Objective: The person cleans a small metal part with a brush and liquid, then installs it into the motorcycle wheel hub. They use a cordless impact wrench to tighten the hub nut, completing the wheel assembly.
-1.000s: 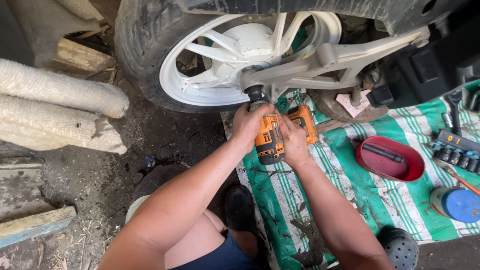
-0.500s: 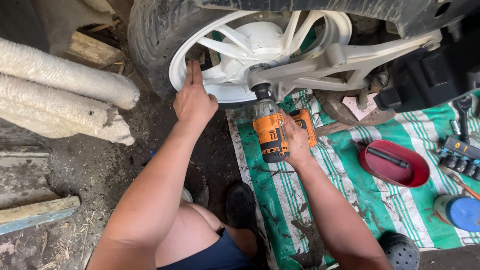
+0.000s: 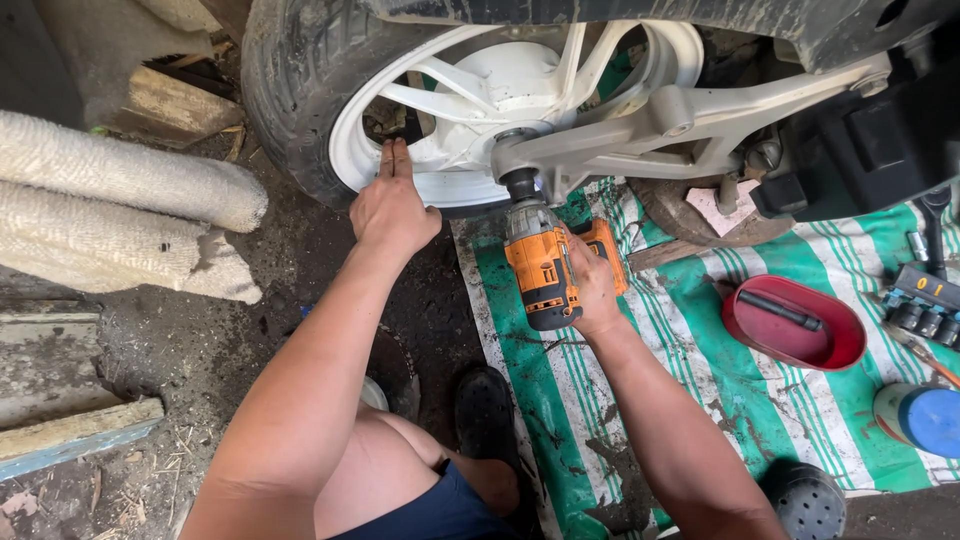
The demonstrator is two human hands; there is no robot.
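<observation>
A white spoked motorcycle wheel (image 3: 480, 75) with a black tyre (image 3: 290, 90) stands at the top, held by a grey swingarm (image 3: 690, 115). My right hand (image 3: 592, 285) grips an orange and black cordless impact wrench (image 3: 540, 265), its socket pressed against the axle nut (image 3: 518, 180) at the swingarm's end. My left hand (image 3: 392, 205) rests flat against the white rim, fingers straight and together, just left of the wrench. My knee and a black shoe (image 3: 485, 410) show below.
A green and white striped tarp (image 3: 700, 350) covers the ground to the right. On it lie a red oval tray (image 3: 793, 322) with a black tool, a socket set (image 3: 925, 300), a blue can (image 3: 925, 415) and a black cap (image 3: 808, 500). Rolled mats (image 3: 110, 205) lie left.
My left hand left the wrench, moved up to the left, and now lies flat on the rim. The right hand keeps the wrench on the axle nut.
</observation>
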